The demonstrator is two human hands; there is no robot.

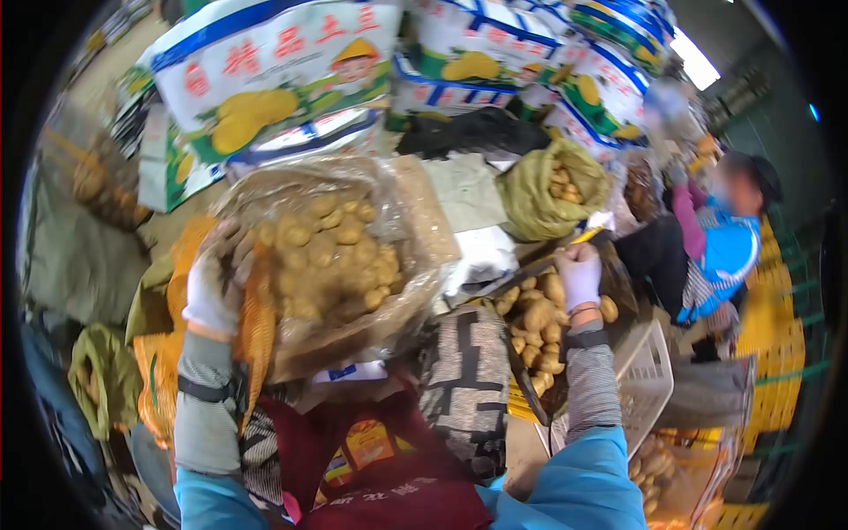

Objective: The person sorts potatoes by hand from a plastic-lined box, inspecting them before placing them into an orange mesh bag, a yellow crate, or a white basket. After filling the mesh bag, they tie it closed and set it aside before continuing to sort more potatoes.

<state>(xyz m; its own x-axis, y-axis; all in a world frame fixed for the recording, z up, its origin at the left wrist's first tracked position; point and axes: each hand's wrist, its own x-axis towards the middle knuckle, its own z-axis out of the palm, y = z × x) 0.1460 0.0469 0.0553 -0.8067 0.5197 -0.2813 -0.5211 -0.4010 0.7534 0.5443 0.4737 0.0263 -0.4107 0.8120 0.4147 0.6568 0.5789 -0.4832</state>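
Observation:
My left hand (pixel 210 287), in a white glove, is closed on orange mesh netting (pixel 258 305) at the left side of a box lined with clear plastic (pixel 415 208). Inside the box lies a heap of potatoes (pixel 322 252). My right hand (pixel 579 272), also gloved, is closed at the far side of a dark-lined crate (pixel 555 408) holding larger potatoes (pixel 537 318). A narrow yellow piece (pixel 586 236) shows just beyond its fingers; I cannot tell whether the hand grips it.
Printed potato sacks (pixel 274 79) stand along the back. An open green sack (pixel 552 190) of potatoes sits beyond the crate. On the right, a person in a blue vest (pixel 724 256) sits near stacked yellow crates (pixel 773 353). A white crate (pixel 649 367) stands beside my right forearm.

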